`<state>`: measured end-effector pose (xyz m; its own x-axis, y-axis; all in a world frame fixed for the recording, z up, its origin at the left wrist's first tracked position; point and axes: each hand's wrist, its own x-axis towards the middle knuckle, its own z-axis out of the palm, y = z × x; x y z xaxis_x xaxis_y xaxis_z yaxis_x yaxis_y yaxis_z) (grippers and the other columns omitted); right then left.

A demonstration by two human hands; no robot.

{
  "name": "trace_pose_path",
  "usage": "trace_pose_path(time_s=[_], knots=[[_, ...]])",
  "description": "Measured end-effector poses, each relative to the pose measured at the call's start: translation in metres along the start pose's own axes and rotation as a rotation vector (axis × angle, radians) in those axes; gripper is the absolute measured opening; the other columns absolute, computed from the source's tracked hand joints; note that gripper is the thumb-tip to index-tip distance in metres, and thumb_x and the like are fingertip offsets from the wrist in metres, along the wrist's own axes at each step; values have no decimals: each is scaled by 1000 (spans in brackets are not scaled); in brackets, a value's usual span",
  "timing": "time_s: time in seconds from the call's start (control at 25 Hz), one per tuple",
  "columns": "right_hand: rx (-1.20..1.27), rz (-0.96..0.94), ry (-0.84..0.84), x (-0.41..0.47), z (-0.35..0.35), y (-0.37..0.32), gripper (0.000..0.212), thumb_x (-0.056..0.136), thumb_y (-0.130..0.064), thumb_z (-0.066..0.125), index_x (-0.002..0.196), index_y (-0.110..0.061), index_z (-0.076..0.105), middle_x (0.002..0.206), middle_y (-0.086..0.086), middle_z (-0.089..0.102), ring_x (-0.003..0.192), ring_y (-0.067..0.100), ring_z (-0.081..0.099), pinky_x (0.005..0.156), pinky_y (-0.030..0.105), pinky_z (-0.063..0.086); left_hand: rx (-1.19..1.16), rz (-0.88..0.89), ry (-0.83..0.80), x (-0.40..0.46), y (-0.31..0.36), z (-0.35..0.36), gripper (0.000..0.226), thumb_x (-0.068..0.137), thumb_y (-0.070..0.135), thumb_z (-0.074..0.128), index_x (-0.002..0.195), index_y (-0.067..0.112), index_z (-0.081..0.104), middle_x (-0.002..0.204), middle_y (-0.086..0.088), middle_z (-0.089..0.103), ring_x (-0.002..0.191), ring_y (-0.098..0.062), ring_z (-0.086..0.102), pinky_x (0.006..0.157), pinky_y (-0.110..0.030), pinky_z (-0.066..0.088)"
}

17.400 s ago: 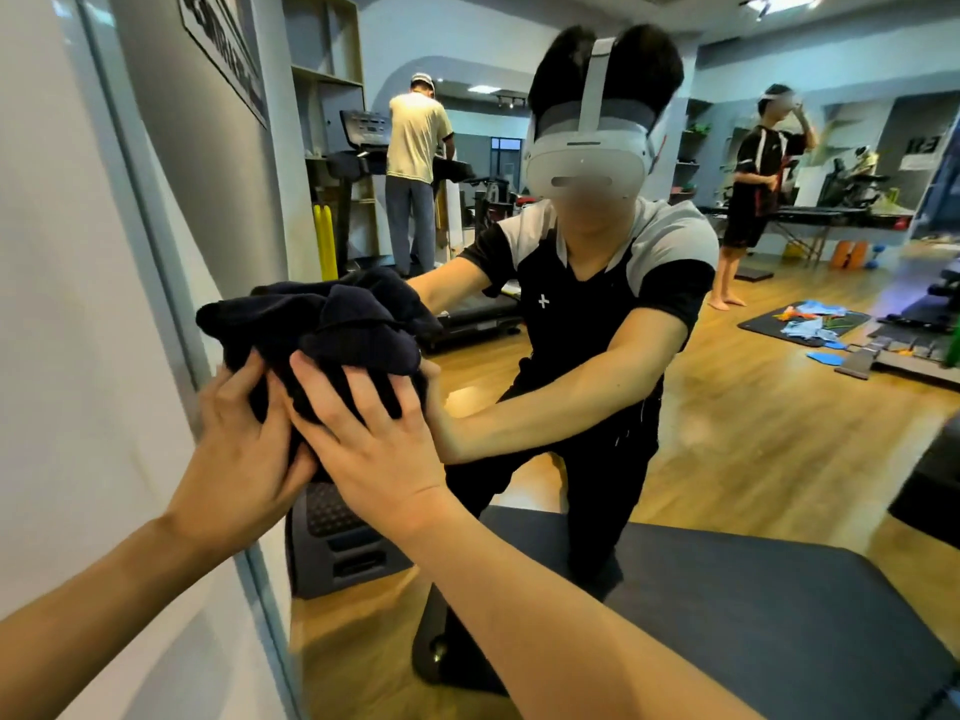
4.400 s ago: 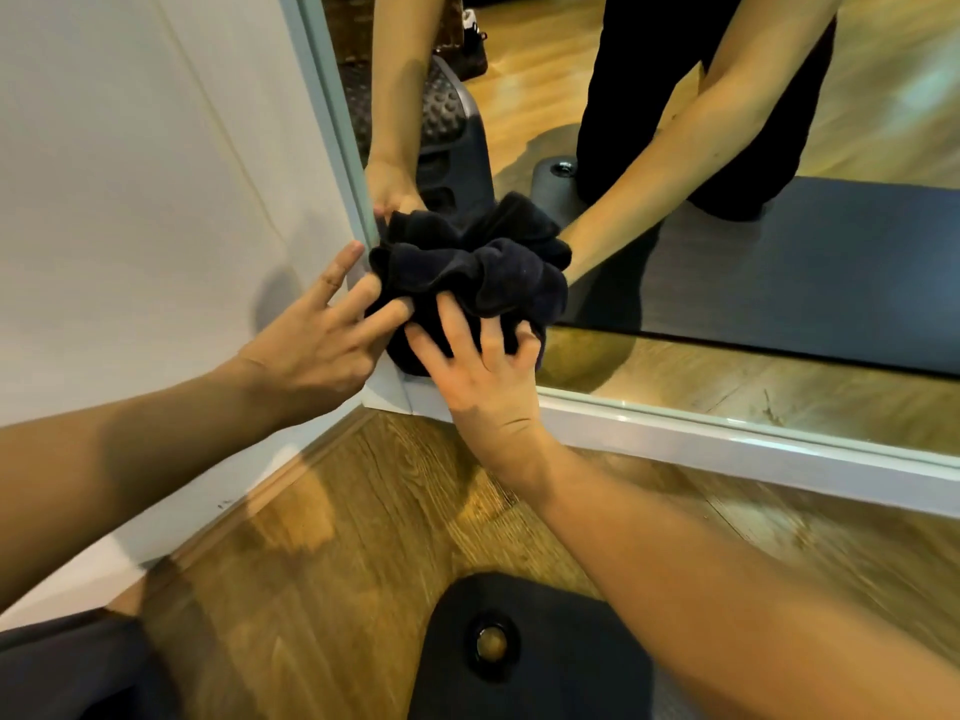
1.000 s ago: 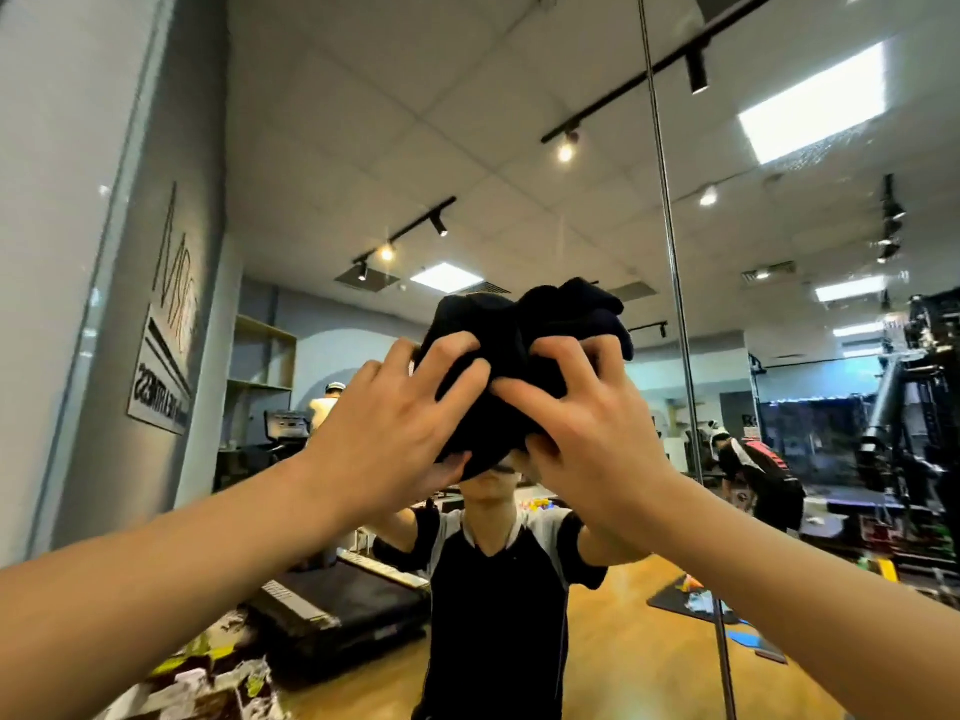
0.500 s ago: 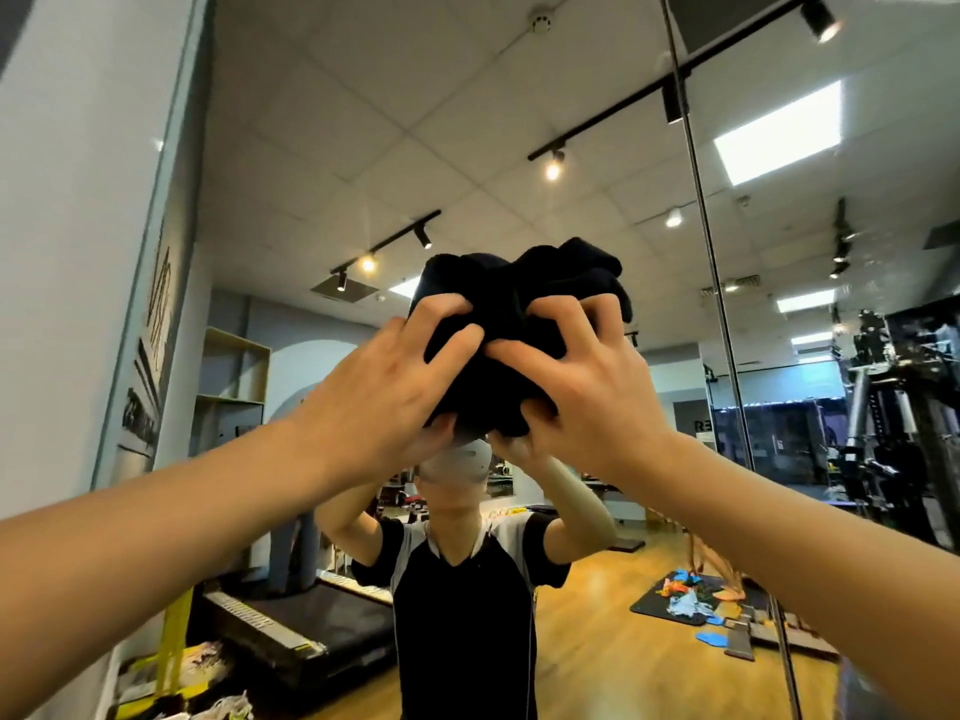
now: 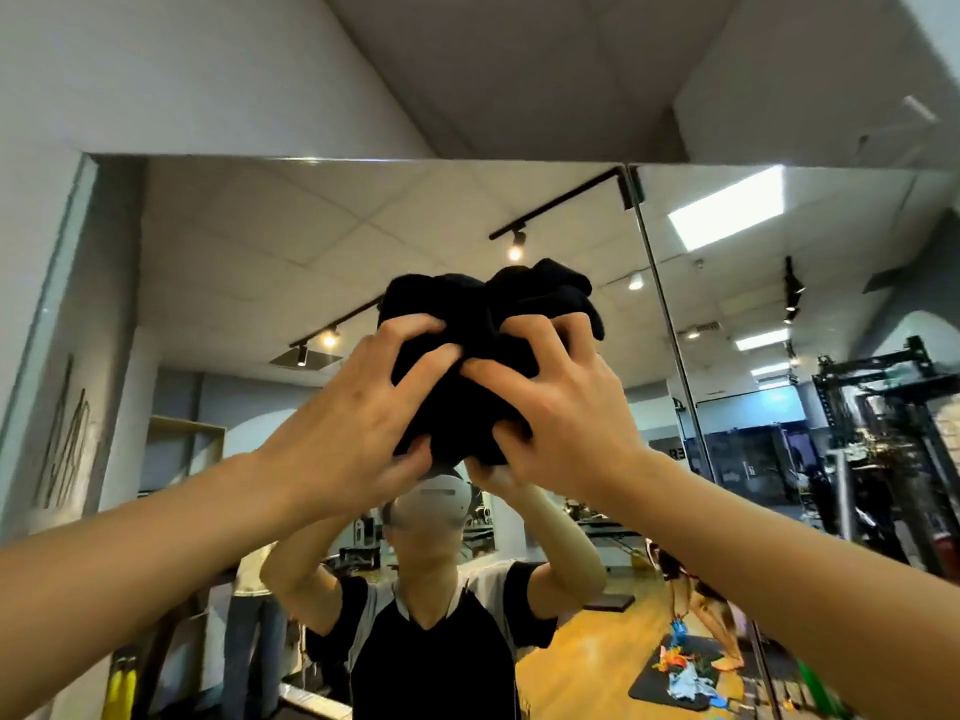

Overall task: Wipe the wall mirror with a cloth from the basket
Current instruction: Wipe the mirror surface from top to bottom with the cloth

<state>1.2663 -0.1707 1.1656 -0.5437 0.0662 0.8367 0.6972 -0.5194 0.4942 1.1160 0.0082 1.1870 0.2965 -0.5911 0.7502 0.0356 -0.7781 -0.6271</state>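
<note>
Pressing a bunched black cloth [image 5: 483,356] against the wall mirror [image 5: 218,283], both hands work side by side at arm's reach, raised above head height. The left hand [image 5: 353,423] has its fingers curled into the left half of the bundle; the right hand [image 5: 561,413] claws into the right half, thumbs tucked under the lower edge. Neither hand is spread flat: each is closed on a fistful of fabric. The wad sits just above and between the knuckles, well below the mirror's top edge, with a vertical seam [image 5: 670,324] between panes off to the right of the right hand.

The cloth looks soft, thick and light, a towel-like thing that crumples and holds no shape. It probably sheds loose folds if gripped only at one corner, so taking it across the middle of the bunch, as here, keeps it together. The glass is hard and slick; the fabric should glide under even palm pressure.
</note>
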Motion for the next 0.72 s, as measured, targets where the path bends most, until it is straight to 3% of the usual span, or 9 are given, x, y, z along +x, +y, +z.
trace_pose_path(time_s=[0.12,0.32,0.44,0.72], knots=[[-53,-30,-30,49,-3,58,41,80,-26,65,121,-25,72,128,11,57,106,36,43,73,37,49,21,0,70,72,-22,3,71,83,36,58,145,6,43,149,-18,31,129,-38,44,105,-50,48],[-127,-82,-159,83,-48,165,48,81,-25,61,128,-25,67,135,19,54,109,46,46,73,55,55,25,-79,124,179,15,13,72,79,20,68,142,-2,43,147,-25,29,128,-40,43,112,-41,41],[-114,-91,-170,82,-68,204,49,80,-23,67,129,-23,66,136,20,53,110,46,47,72,52,56,79,-109,99,221,43,13,74,76,10,75,141,-4,42,147,-25,29,127,-42,44,112,-41,42],[-108,-45,-155,78,-80,276,57,81,-26,66,137,-27,59,144,16,47,118,44,43,76,51,57,151,-83,23,294,71,22,71,74,10,77,136,-1,45,145,-21,28,116,-44,52,102,-48,51]])
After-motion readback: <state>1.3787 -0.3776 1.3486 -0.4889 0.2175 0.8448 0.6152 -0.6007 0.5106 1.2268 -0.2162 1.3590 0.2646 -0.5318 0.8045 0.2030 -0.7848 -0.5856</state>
